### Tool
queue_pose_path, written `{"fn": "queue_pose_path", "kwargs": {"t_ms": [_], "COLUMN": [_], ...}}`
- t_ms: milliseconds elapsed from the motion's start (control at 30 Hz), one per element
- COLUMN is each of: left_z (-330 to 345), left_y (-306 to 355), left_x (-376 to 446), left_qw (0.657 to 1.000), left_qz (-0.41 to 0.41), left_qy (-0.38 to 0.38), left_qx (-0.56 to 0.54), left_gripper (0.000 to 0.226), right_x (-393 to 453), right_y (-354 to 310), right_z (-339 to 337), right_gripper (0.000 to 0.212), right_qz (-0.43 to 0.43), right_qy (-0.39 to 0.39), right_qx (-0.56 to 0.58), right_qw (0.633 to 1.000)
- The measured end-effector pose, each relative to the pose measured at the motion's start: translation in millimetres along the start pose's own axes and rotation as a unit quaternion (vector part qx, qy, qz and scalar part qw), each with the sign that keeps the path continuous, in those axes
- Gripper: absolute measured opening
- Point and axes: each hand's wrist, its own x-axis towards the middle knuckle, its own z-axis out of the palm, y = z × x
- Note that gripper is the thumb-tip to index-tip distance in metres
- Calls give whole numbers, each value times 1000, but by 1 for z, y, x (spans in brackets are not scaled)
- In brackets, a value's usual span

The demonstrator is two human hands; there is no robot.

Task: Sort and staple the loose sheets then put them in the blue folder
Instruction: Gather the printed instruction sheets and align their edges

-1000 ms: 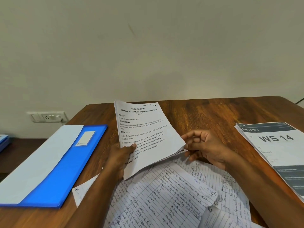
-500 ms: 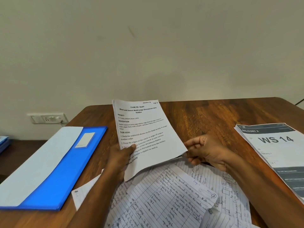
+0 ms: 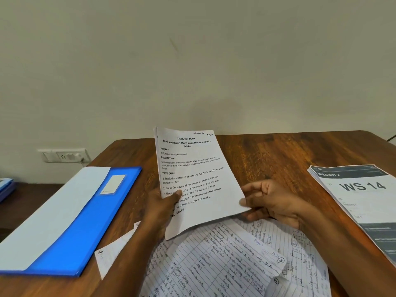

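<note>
Here both hands hold the printed sheet (image 3: 199, 181) tilted above the desk (image 3: 278, 155): left hand (image 3: 159, 207) thumb clamped on it, right hand (image 3: 272, 202) fingers pinching its edge.

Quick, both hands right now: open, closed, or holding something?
Left hand: holds the printed sheet by its left edge, thumb on the front.
Right hand: pinches the same sheet at its lower right corner.

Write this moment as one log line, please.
stage: sorting | left hand: holds printed sheet | right hand: pinches its edge | blue folder: untouched
</note>
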Motion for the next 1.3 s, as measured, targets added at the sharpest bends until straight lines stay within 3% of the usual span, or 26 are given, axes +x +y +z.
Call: {"fn": "queue_pose_path", "kwargs": {"t_ms": [267, 467, 567, 700, 833, 933, 1033, 1133, 1300], "left_z": [2, 2, 4, 8, 7, 7, 8, 9, 13], "left_y": [4, 12, 13, 14, 16, 18, 20, 15, 8], "left_x": [-6, -16, -20, -28, -34, -35, -31, -21, -18], "left_qw": [1000, 995, 982, 960, 946, 942, 960, 986, 996], "left_qz": [10, -21, -50, -76, -112, -95, -50, 0, 43], "left_qy": [-5, -97, -172, -248, -284, -300, -262, -159, -67], "left_qx": [2, 30, 58, 102, 110, 118, 87, 52, 36], "left_gripper": [22, 21, 30, 31, 34, 32, 30, 27, 19], "right_x": [0, -8, -1, 15, 23, 22, 20, 21, 22], "right_y": [0, -8, -2, 7, 12, 13, 15, 19, 28], "right_z": [-7, -18, -10, -6, -6, -4, 1, 14, 27], "right_gripper": [41, 37, 34, 21, 17, 21, 23, 28, 24], "right_qz": [7, 1, -49, -129, -149, -148, -136, -125, -141], "right_qy": [28, -16, 67, 209, 241, 231, 194, 152, 120], "right_qx": [-52, -108, -30, 72, 145, 128, 99, 94, 64], "right_qw": [998, 994, 996, 967, 948, 953, 966, 976, 981]}}
